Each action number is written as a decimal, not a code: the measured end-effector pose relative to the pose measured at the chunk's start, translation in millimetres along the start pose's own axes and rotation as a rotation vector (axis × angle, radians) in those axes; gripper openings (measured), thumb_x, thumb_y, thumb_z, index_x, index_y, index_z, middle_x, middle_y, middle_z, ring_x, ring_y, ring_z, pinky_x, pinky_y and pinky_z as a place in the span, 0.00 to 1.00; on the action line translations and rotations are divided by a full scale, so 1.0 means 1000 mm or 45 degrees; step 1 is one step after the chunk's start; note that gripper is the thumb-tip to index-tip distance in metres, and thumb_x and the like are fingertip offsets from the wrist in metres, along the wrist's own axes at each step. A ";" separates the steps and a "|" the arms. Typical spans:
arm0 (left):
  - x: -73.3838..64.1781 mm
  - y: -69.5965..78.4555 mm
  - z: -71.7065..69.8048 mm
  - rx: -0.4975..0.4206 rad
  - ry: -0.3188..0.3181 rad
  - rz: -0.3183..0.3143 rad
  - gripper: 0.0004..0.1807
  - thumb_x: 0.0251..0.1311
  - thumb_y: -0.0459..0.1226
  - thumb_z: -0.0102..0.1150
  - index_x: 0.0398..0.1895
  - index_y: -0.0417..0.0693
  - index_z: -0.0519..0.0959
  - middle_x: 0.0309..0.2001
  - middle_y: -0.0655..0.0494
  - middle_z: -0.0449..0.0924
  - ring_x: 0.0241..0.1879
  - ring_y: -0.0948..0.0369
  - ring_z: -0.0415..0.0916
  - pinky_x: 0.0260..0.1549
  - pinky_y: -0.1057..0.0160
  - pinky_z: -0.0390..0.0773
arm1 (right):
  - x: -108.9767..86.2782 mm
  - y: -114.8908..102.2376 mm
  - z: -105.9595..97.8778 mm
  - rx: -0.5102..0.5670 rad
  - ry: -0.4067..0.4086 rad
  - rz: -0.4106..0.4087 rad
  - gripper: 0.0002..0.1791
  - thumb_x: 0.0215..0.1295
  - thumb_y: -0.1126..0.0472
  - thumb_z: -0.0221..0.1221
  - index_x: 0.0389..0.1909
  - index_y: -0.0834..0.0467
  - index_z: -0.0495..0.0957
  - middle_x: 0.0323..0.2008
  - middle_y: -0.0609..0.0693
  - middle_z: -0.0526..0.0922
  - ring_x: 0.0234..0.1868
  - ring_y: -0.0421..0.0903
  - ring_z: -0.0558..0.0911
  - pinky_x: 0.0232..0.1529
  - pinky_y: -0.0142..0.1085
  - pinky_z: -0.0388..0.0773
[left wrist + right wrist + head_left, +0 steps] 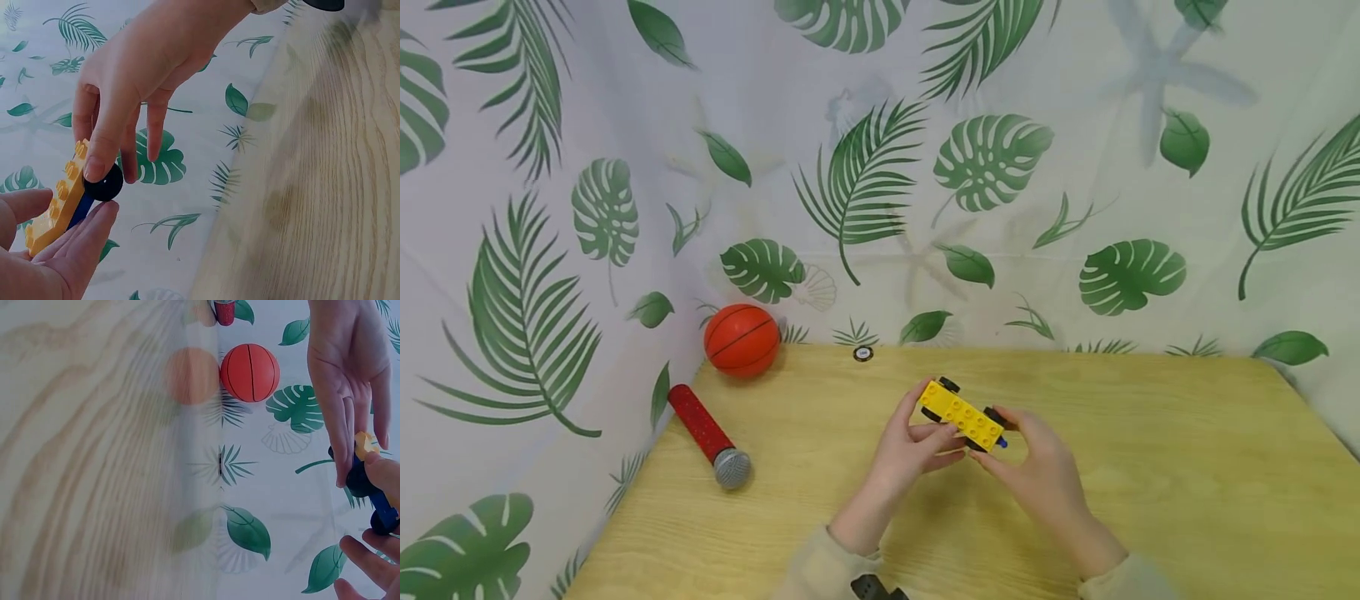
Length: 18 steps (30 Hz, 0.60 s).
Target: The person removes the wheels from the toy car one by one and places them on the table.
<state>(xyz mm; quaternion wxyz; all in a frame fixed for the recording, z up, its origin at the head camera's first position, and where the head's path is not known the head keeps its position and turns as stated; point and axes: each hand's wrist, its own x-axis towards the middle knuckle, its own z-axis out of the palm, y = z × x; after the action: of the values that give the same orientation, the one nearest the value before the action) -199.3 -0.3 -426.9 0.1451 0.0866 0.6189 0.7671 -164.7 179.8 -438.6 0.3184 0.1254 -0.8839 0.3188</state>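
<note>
A yellow toy-brick car [962, 417] with black wheels and a blue underside is held above the table between both hands, its studded top toward the head camera. My left hand [913, 446] holds one end, with some fingers under the car. At the opposite end, my right hand [1045, 467] pinches the car around its wheels with thumb and finger. In the left wrist view a black wheel [105, 182] shows beside the right thumb. The right wrist view shows the car's blue underside [382, 503], with part of the car cut off by the frame edge.
To the left on the wooden table [1150, 467] lies a red microphone [700, 425] with a silver head. An orange-red toy basketball [742, 340] sits in the back left corner. A small black-and-white disc [862, 353] is by the back edge, against the leaf-patterned cloth [1037, 300].
</note>
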 end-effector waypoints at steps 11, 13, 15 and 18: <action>-0.003 -0.005 0.002 -0.122 0.153 0.013 0.37 0.64 0.30 0.62 0.74 0.57 0.60 0.47 0.36 0.84 0.43 0.52 0.86 0.43 0.52 0.85 | -0.001 -0.009 0.011 -0.029 0.071 -0.166 0.38 0.27 0.69 0.82 0.47 0.64 0.79 0.44 0.55 0.84 0.42 0.48 0.84 0.53 0.15 0.70; -0.002 -0.006 0.001 -0.135 0.168 0.009 0.37 0.63 0.31 0.63 0.73 0.59 0.61 0.46 0.38 0.85 0.41 0.53 0.86 0.41 0.53 0.86 | 0.000 -0.010 0.012 -0.037 0.068 -0.185 0.38 0.26 0.69 0.82 0.47 0.64 0.79 0.45 0.55 0.84 0.43 0.48 0.84 0.53 0.16 0.71; 0.000 -0.005 0.001 -0.147 0.169 0.007 0.36 0.63 0.31 0.63 0.72 0.60 0.62 0.46 0.39 0.85 0.41 0.54 0.86 0.41 0.54 0.86 | 0.001 -0.010 0.012 -0.041 0.067 -0.193 0.38 0.27 0.70 0.82 0.48 0.64 0.79 0.45 0.55 0.84 0.43 0.48 0.84 0.53 0.17 0.72; 0.003 -0.003 0.001 -0.154 0.160 0.018 0.36 0.63 0.30 0.63 0.72 0.61 0.63 0.46 0.40 0.85 0.42 0.54 0.86 0.41 0.53 0.86 | 0.003 -0.010 0.012 -0.054 0.072 -0.191 0.38 0.28 0.69 0.82 0.48 0.64 0.79 0.44 0.55 0.84 0.43 0.49 0.84 0.52 0.19 0.74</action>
<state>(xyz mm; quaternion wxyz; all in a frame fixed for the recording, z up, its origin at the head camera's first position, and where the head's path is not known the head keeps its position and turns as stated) -201.9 2.2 -430.2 0.1054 0.0338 0.5786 0.8081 -168.0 164.5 -438.8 0.3687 0.1754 -0.8693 0.2785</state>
